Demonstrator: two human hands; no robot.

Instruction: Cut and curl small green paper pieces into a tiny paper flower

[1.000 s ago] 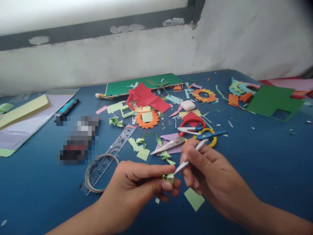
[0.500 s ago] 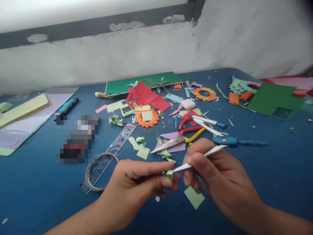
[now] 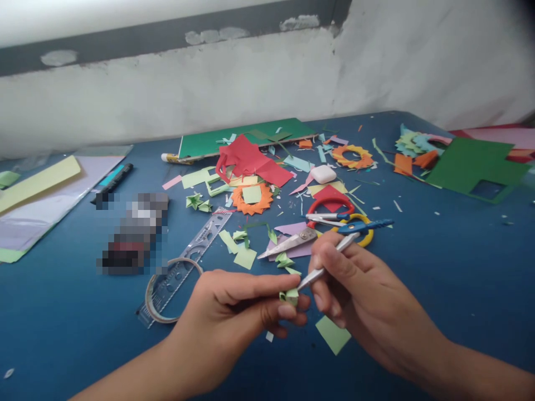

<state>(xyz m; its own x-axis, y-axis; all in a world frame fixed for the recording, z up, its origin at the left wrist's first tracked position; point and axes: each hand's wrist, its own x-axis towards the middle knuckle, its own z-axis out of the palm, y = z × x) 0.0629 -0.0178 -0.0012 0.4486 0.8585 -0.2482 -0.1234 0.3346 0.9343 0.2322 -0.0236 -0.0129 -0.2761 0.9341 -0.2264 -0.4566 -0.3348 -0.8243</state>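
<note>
A small folded piece of light green paper [image 3: 291, 297] is pinched between the thumb and fingers of my left hand [image 3: 238, 312]. My right hand [image 3: 359, 289] grips a drawing compass [image 3: 355, 227] by one metal leg, its blue hinge pointing up and away. The tip of that leg meets the edge of the folded paper; whether it is inside a fold I cannot tell. Just beyond my hands lie scissors [image 3: 298, 239] with red and yellow handles. Under my right hand rests a light green paper square [image 3: 333, 335].
A clear ruler [image 3: 209, 228] and a tape roll [image 3: 148, 301] lie left of my hands. Farther back are an orange paper ring [image 3: 238, 205], red paper [image 3: 251, 161], a white case [image 3: 323, 174] and a green board [image 3: 200, 146]. Dark green paper [image 3: 463, 161] lies at the right.
The compass has swung in my right hand, so its hinge and handle now sit farther left and higher. My left hand still holds the folded paper in nearly the same place.
</note>
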